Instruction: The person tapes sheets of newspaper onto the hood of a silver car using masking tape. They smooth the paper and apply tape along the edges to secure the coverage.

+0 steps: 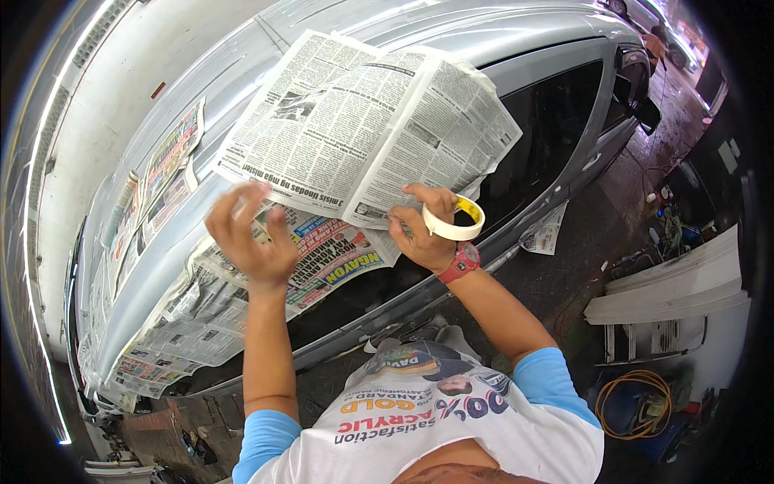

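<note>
An open newspaper sheet (339, 129) lies spread over the side of a silver-grey car (532, 36), its right part overlapping the dark side window (556, 113). My right hand (421, 234) is at the sheet's near edge, holding a roll of cream masking tape (453, 233) with a yellow core. Whether its thumb and forefinger also pinch the paper, I cannot tell. My left hand (254, 242) is slightly blurred, fingers apart, by the sheet's near left corner. Beneath it, coloured newspaper pages (330, 254) cover part of the car's side.
More newspaper (169, 165) lies on the car farther left. A side mirror (647, 115) juts out at the far right. Another newspaper piece (544, 234) hangs low by the door. On the right are a pale panel (669, 278) and a coiled orange hose (634, 403).
</note>
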Tool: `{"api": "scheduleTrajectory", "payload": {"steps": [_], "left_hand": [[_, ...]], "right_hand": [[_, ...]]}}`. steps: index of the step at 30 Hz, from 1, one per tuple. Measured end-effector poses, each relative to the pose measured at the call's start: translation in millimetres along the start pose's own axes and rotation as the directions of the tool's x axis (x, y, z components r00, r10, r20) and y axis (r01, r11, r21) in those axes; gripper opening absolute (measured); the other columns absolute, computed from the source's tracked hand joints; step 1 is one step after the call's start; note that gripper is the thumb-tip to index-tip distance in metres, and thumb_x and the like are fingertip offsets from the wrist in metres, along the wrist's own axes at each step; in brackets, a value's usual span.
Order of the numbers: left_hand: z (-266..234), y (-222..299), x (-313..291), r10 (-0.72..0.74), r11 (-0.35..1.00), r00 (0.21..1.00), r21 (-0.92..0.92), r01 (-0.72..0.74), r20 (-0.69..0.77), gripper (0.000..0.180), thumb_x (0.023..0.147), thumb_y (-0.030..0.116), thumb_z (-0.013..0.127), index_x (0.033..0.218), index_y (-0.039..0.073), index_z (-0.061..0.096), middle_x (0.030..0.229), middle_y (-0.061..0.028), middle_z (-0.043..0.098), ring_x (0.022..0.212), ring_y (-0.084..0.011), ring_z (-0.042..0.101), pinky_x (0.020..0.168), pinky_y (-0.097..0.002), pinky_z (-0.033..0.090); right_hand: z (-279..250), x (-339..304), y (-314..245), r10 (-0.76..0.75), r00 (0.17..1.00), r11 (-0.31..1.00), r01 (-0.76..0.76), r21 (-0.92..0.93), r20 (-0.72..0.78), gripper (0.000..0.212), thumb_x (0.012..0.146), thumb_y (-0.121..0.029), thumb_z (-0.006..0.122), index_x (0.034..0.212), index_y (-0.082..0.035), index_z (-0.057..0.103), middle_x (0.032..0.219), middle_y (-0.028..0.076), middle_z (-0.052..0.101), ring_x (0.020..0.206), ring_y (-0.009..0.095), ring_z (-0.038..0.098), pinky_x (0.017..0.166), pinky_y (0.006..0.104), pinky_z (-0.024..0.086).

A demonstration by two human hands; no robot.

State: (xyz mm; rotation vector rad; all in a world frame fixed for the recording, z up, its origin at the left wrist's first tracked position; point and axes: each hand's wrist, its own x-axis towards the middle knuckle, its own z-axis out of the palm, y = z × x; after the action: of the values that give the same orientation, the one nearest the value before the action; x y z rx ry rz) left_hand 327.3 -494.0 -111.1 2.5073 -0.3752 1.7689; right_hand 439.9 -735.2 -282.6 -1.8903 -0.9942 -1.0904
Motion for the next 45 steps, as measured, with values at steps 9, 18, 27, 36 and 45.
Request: {"api": "scheduleTrajectory", "payload": {"steps": [9, 18, 27, 36, 45], "left_hand": [[30, 52, -38, -0.383, 0.887, 0.850, -0.112, 0.448, 0.360, 0.051, 0.099, 0.015, 0.084, 0.147, 0.006, 0.071, 0.100, -0.0105, 0.079, 0.085, -0.0254, 0.075, 0.082, -0.0397, 0.057], [25, 70, -25, -0.646, 0.590, 0.574, -0.147, 0.794, 0.504, 0.045, 0.109, 0.017, 0.075, 0.153, 0.010, 0.067, 0.089, -0.0095, 0.078, 0.078, -0.0135, 0.070, 0.075, -0.0296, 0.058], [38, 51, -48, -0.522, 0.665, 0.780, -0.407, 0.626, 0.344, 0.052, 0.120, 0.022, 0.058, 0.166, 0.003, 0.045, 0.132, -0.0191, 0.073, 0.110, -0.0227, 0.073, 0.093, -0.0337, 0.060], [108, 42, 150, 0.215, 0.938, 0.975, -0.266, -0.224, -0.061, 0.104, 0.104, 0.024, 0.083, 0.181, 0.019, 0.014, 0.184, -0.0273, 0.022, 0.168, -0.0445, 0.033, 0.132, -0.0564, 0.038], [253, 50, 324, 0.528, 0.799, 0.824, 0.208, -0.564, 0.204, 0.082, 0.090, 0.024, 0.090, 0.165, 0.023, 0.056, 0.182, -0.0174, 0.035, 0.170, -0.0378, 0.028, 0.132, -0.0597, 0.039]], "right_hand": [[29, -9, -24, 0.150, 0.989, 0.987, -0.149, 0.053, -0.008, 0.080, 0.083, -0.036, 0.095, 0.149, -0.023, 0.054, 0.145, 0.018, 0.048, 0.128, 0.039, 0.050, 0.103, 0.0564, 0.041], [26, -10, -30, 0.297, 0.954, 0.954, -0.295, 0.060, -0.030, 0.051, 0.082, -0.027, 0.090, 0.129, -0.019, 0.070, 0.142, 0.014, 0.055, 0.126, 0.039, 0.054, 0.106, 0.0575, 0.042], [-53, 61, -50, 0.205, 0.951, 0.973, -0.171, 0.157, -0.230, 0.024, 0.080, -0.017, 0.083, 0.101, -0.012, 0.071, 0.121, 0.008, 0.068, 0.101, 0.031, 0.063, 0.089, 0.0489, 0.045], [-191, 214, 17, 0.522, 0.853, 0.767, -0.483, 0.422, 0.027, 0.042, 0.097, -0.041, 0.084, 0.111, -0.001, 0.082, 0.102, 0.019, 0.083, 0.103, 0.029, 0.081, 0.093, 0.0449, 0.060], [-273, 322, 199, 0.657, 0.713, 0.736, -0.677, -0.006, 0.243, 0.035, 0.095, -0.021, 0.088, 0.124, -0.002, 0.080, 0.108, 0.014, 0.084, 0.098, 0.025, 0.078, 0.090, 0.0400, 0.062]]}}
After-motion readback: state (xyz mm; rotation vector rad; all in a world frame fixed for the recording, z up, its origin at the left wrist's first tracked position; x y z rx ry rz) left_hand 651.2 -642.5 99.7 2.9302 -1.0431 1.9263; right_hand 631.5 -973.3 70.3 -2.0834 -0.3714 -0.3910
